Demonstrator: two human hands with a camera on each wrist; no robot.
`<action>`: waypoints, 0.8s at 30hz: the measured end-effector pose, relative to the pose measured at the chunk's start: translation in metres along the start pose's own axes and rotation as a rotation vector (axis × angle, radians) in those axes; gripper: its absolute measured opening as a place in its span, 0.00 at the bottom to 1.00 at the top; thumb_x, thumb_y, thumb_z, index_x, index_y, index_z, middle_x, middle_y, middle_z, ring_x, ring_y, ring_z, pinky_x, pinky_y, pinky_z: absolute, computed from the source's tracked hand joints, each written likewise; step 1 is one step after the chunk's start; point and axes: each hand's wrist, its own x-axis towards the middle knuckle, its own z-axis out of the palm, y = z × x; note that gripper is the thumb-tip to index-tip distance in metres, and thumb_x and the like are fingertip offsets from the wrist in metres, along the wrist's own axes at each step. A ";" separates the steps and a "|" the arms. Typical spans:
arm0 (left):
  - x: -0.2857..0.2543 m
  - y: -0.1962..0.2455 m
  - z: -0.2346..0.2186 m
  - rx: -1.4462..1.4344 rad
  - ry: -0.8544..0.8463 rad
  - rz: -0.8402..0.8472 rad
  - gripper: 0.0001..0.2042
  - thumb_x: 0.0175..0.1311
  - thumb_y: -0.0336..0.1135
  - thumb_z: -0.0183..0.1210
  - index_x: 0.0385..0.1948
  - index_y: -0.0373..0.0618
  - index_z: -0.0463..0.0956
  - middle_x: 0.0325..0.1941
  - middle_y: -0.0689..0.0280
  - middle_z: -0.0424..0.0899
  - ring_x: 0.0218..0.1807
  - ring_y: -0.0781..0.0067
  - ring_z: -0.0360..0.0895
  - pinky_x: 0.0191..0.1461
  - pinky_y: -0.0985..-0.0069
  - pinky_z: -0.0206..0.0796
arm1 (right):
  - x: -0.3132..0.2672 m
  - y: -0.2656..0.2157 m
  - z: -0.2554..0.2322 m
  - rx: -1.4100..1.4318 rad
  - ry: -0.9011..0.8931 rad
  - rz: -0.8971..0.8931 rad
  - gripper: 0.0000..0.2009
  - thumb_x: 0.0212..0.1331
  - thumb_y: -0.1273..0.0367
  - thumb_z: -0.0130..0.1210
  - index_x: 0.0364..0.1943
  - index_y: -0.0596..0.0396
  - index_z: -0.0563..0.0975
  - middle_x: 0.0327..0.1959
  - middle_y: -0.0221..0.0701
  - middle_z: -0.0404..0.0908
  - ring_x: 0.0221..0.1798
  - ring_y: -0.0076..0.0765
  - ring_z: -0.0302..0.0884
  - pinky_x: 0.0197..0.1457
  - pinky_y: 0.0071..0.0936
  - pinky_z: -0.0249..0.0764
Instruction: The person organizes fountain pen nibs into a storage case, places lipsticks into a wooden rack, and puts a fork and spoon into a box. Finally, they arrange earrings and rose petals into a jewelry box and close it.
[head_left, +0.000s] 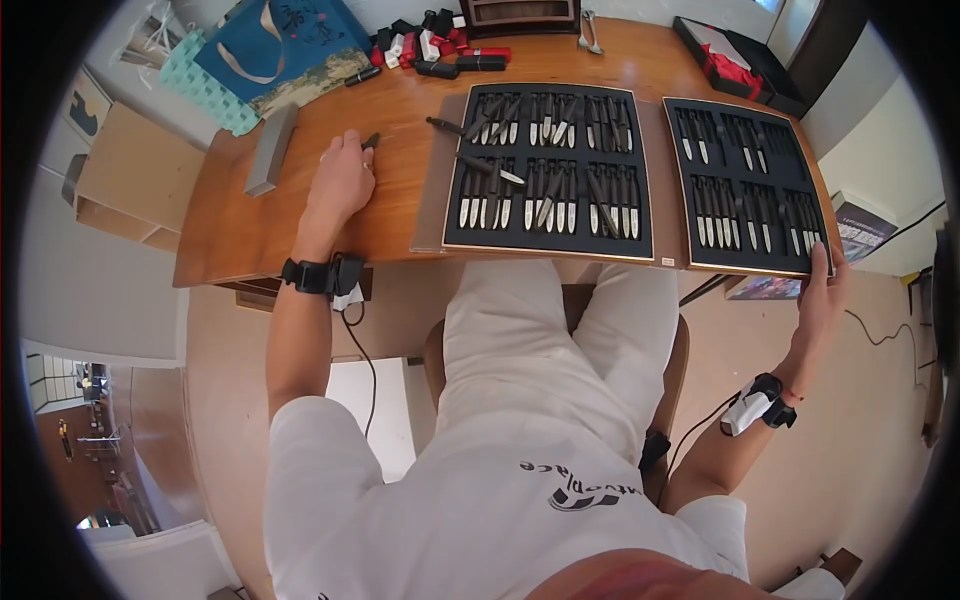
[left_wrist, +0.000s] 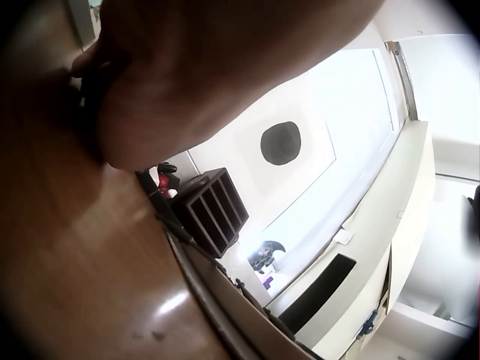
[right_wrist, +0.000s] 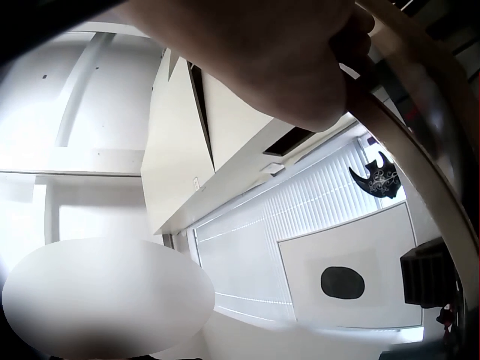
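On the desk an open two-part case (head_left: 656, 180) holds rows of slim dark pieces (head_left: 560, 195) with pale, pointed ends. A few lie aslant over the rows, and one dark piece (head_left: 443, 126) sticks out past the case's left edge. My left hand (head_left: 345, 178) is low over the wood to the left, its fingers round a small dark slender piece (head_left: 371, 141), mostly hidden by the hand. At the near right corner of the case my right hand (head_left: 822, 295) grips the edge, with fingers up at the rim.
A grey oblong block (head_left: 271, 150) lies left of the left hand. Behind it stand a blue gift bag (head_left: 290, 50), a heap of red, white and black small pieces (head_left: 425, 45) and a wooden rack (head_left: 520, 15). A black box with red cloth (head_left: 735, 70) sits at the back right.
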 end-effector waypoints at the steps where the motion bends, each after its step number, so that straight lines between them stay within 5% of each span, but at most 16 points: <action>1: 0.000 0.000 0.003 -0.004 0.019 0.020 0.12 0.80 0.36 0.53 0.50 0.34 0.72 0.53 0.35 0.81 0.56 0.25 0.78 0.59 0.41 0.69 | 0.000 0.004 -0.001 -0.074 -0.008 0.016 0.26 0.78 0.56 0.61 0.67 0.64 0.75 0.45 0.31 0.86 0.43 0.20 0.80 0.45 0.20 0.74; 3: 0.000 0.011 -0.002 0.028 -0.030 -0.012 0.11 0.80 0.35 0.53 0.51 0.34 0.71 0.53 0.35 0.82 0.55 0.26 0.79 0.58 0.40 0.70 | 0.005 0.016 -0.002 -0.155 -0.018 0.036 0.27 0.79 0.54 0.60 0.67 0.65 0.75 0.46 0.35 0.87 0.44 0.25 0.82 0.48 0.24 0.77; 5: 0.001 0.016 -0.008 0.052 -0.084 -0.036 0.11 0.79 0.33 0.53 0.52 0.34 0.71 0.52 0.36 0.83 0.54 0.28 0.81 0.57 0.40 0.72 | 0.013 0.033 -0.002 -0.459 0.047 -0.306 0.29 0.81 0.51 0.55 0.67 0.65 0.75 0.48 0.44 0.88 0.51 0.41 0.86 0.57 0.36 0.79; 6: 0.004 0.013 -0.009 0.007 -0.106 -0.033 0.11 0.80 0.33 0.52 0.53 0.34 0.70 0.51 0.35 0.83 0.54 0.27 0.81 0.55 0.40 0.72 | 0.014 0.039 -0.001 -0.481 0.062 -0.302 0.29 0.81 0.51 0.55 0.67 0.65 0.75 0.48 0.44 0.88 0.51 0.41 0.86 0.57 0.36 0.79; 8: 0.014 0.020 -0.007 -0.072 -0.138 0.002 0.11 0.81 0.33 0.51 0.53 0.34 0.69 0.50 0.33 0.83 0.54 0.26 0.81 0.54 0.40 0.71 | 0.016 0.041 -0.001 -0.541 0.011 -0.240 0.29 0.81 0.48 0.51 0.67 0.63 0.74 0.53 0.53 0.87 0.58 0.57 0.86 0.64 0.45 0.77; 11: 0.029 0.036 -0.007 -0.319 -0.043 0.088 0.12 0.82 0.34 0.51 0.56 0.35 0.67 0.51 0.33 0.83 0.57 0.26 0.79 0.55 0.44 0.72 | -0.008 -0.009 0.016 -0.825 0.023 -0.023 0.29 0.81 0.48 0.50 0.68 0.59 0.75 0.57 0.54 0.85 0.60 0.62 0.84 0.64 0.47 0.77; 14: 0.051 0.041 -0.004 -0.461 -0.090 0.189 0.15 0.83 0.36 0.53 0.60 0.36 0.69 0.50 0.38 0.85 0.56 0.30 0.82 0.55 0.52 0.73 | -0.021 -0.046 0.029 -1.026 0.139 -0.038 0.30 0.81 0.46 0.49 0.68 0.58 0.74 0.56 0.55 0.85 0.59 0.63 0.84 0.61 0.48 0.77; 16: 0.066 0.053 -0.005 -0.564 -0.125 0.293 0.16 0.83 0.37 0.56 0.63 0.38 0.74 0.49 0.54 0.86 0.53 0.59 0.84 0.58 0.64 0.71 | -0.023 -0.070 0.032 -0.946 0.085 0.019 0.29 0.79 0.47 0.53 0.68 0.57 0.76 0.52 0.50 0.86 0.54 0.58 0.85 0.58 0.48 0.78; 18: 0.078 0.055 -0.008 -0.584 -0.223 0.326 0.17 0.82 0.35 0.58 0.65 0.39 0.75 0.46 0.60 0.85 0.50 0.67 0.81 0.55 0.67 0.71 | -0.040 -0.087 0.057 -0.807 0.114 -0.482 0.25 0.76 0.54 0.61 0.66 0.57 0.78 0.49 0.44 0.86 0.51 0.51 0.83 0.57 0.46 0.78; 19: 0.081 0.058 -0.011 -0.622 -0.313 0.394 0.18 0.80 0.33 0.60 0.67 0.40 0.76 0.43 0.67 0.83 0.47 0.74 0.78 0.52 0.70 0.70 | -0.053 -0.100 0.070 -0.797 0.091 -0.478 0.25 0.76 0.54 0.61 0.66 0.57 0.78 0.49 0.44 0.86 0.51 0.51 0.83 0.57 0.46 0.78; 22: 0.075 0.060 -0.033 -0.529 -0.586 0.249 0.20 0.77 0.33 0.61 0.66 0.38 0.78 0.45 0.61 0.86 0.45 0.75 0.76 0.54 0.74 0.71 | -0.104 -0.155 0.115 -0.588 -0.325 -0.466 0.25 0.66 0.65 0.71 0.63 0.61 0.78 0.51 0.42 0.84 0.53 0.48 0.81 0.58 0.43 0.77; 23: 0.070 0.059 -0.034 -0.587 -0.603 0.201 0.22 0.71 0.27 0.62 0.66 0.41 0.78 0.35 0.74 0.68 0.38 0.80 0.64 0.44 0.79 0.62 | -0.111 -0.156 0.127 -0.530 -0.459 -0.592 0.27 0.64 0.63 0.73 0.63 0.62 0.78 0.54 0.44 0.83 0.53 0.51 0.81 0.58 0.44 0.77; 24: 0.065 0.058 -0.034 -0.592 -0.612 0.192 0.22 0.71 0.27 0.62 0.66 0.41 0.78 0.35 0.74 0.68 0.38 0.80 0.64 0.44 0.79 0.62 | -0.115 -0.156 0.139 -0.542 -0.550 -0.706 0.30 0.62 0.60 0.74 0.63 0.62 0.78 0.54 0.45 0.82 0.52 0.54 0.81 0.57 0.45 0.77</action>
